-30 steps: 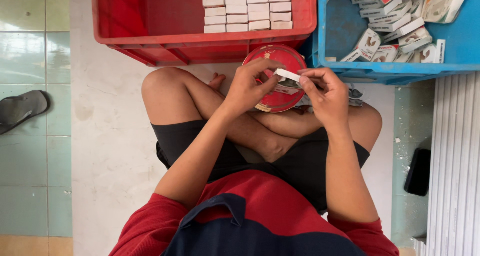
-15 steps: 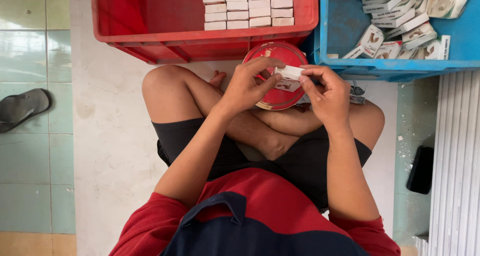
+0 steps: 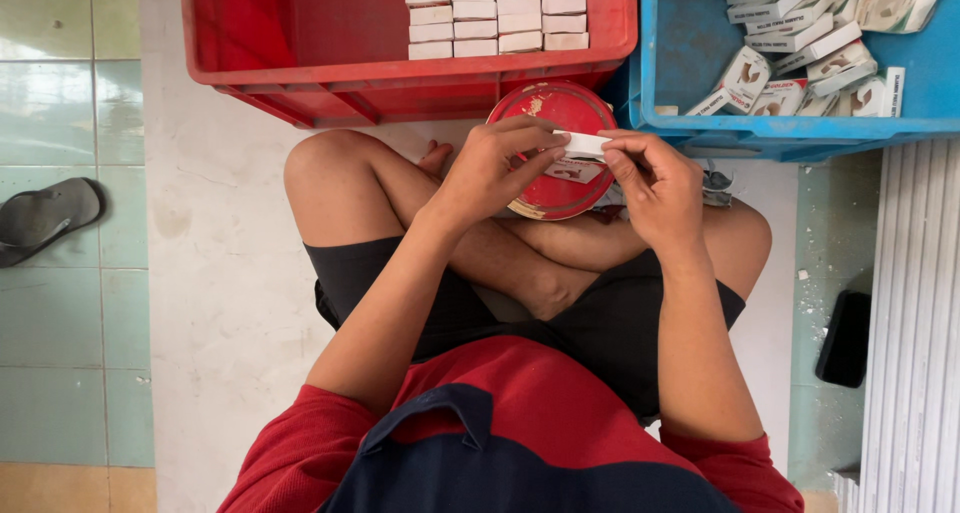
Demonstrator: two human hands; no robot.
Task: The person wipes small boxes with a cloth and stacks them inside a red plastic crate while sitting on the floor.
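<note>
I sit cross-legged on the floor. My left hand [image 3: 490, 173] and my right hand [image 3: 655, 188] both pinch a small white carton [image 3: 583, 145], held level between the fingertips. Under the hands a round red tin [image 3: 555, 113] rests on my lap, with a small printed box or leaflet lying on it, partly hidden by my fingers. Ahead stands a red crate [image 3: 330, 73] with white cartons [image 3: 495, 13] stacked in neat rows. To its right a blue crate [image 3: 690, 123] holds several loose small boxes [image 3: 800, 53].
A dark sandal [image 3: 45, 218] lies on the tiled floor at the left. A black flat object [image 3: 842, 338] lies on the floor at the right, beside white ribbed panels [image 3: 915, 323]. Crumpled scraps [image 3: 715, 185] sit by my right knee.
The white carton has been turned from tilted to level between my fingertips, and its open flap now looks shut. Both hands stay over the red tin.
</note>
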